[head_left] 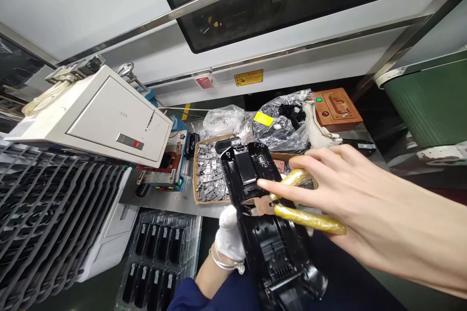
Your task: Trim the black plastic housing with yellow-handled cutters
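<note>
A long black plastic housing (pixel 270 243) is held up in front of me, tilted, with its ribbed inner side showing. My left hand (pixel 230 235), in a white glove, grips its left edge; the fingers behind it are hidden. In my bare right hand (pixel 335 184) is a pair of cutting pliers (pixel 310 218) with yellow-wrapped handles spread apart. The plier jaws reach into the middle of the housing, at its left inner edge. My right index finger points along the housing near a dark rectangular part (pixel 246 167).
Behind the housing stands a cardboard box (pixel 196 189) of small grey parts. Plastic bags (pixel 277 131) and an orange-brown box (pixel 337 107) lie further back. A white machine cabinet (pixel 120 116) is at left, above a tray (pixel 189 233) of black pieces.
</note>
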`<action>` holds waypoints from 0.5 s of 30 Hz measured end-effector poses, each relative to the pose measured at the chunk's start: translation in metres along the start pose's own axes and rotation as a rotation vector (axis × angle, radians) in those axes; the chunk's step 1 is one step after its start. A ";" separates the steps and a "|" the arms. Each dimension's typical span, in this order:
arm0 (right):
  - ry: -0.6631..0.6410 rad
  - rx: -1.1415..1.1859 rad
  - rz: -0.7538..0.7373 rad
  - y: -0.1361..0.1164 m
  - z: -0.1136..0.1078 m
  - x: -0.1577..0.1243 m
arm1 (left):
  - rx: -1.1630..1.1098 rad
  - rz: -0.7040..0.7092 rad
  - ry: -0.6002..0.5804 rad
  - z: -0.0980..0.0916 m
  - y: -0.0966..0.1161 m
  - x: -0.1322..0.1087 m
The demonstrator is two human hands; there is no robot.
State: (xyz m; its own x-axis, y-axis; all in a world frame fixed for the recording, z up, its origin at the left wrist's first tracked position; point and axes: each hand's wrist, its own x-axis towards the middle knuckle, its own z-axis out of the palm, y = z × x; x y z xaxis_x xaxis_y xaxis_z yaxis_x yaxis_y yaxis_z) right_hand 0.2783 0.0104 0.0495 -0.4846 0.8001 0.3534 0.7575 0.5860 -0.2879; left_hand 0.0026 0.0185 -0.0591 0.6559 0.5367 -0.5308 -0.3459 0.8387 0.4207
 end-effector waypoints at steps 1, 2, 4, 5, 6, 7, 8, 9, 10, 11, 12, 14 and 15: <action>0.002 -0.020 -0.016 0.000 0.002 0.001 | -0.009 0.012 -0.020 0.000 0.000 0.001; 0.008 -0.044 -0.031 0.000 0.005 0.002 | -0.018 0.030 -0.049 0.001 0.000 0.001; 0.019 -0.092 -0.049 0.000 0.010 0.004 | -0.013 0.054 -0.093 0.005 0.002 0.003; 0.021 -0.117 -0.052 0.000 0.012 0.006 | 0.000 0.059 -0.105 0.008 0.003 0.004; 0.024 -0.143 -0.056 0.000 0.014 0.007 | 0.018 0.055 -0.119 0.012 0.006 0.004; 0.028 -0.169 -0.062 0.002 0.016 0.009 | 0.038 0.044 -0.136 0.016 0.008 0.005; 0.026 -0.195 -0.074 0.004 0.019 0.009 | 0.058 0.017 -0.164 0.020 0.011 0.005; 0.024 -0.224 -0.095 0.007 0.022 0.010 | 0.073 -0.019 -0.198 0.023 0.014 0.006; 0.026 -0.259 -0.125 0.012 0.025 0.010 | 0.082 -0.062 -0.230 0.026 0.016 0.006; 0.035 -0.289 -0.164 0.016 0.028 0.009 | 0.083 -0.103 -0.254 0.029 0.017 0.007; 0.038 -0.312 -0.203 0.021 0.031 0.009 | 0.079 -0.142 -0.265 0.030 0.017 0.008; 0.048 -0.343 -0.242 0.028 0.033 0.008 | 0.067 -0.185 -0.230 0.031 0.013 0.011; 0.049 -0.348 -0.249 0.029 0.033 0.009 | 0.078 -0.165 -0.180 0.029 0.009 0.013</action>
State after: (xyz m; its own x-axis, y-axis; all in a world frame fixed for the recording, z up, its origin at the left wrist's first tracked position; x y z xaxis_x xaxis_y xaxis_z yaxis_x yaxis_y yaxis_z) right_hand 0.2817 0.0384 0.0153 -0.6561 0.6280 0.4186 0.7266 0.6755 0.1255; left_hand 0.0273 0.0306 -0.0403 0.8103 0.3622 -0.4608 -0.1759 0.9002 0.3983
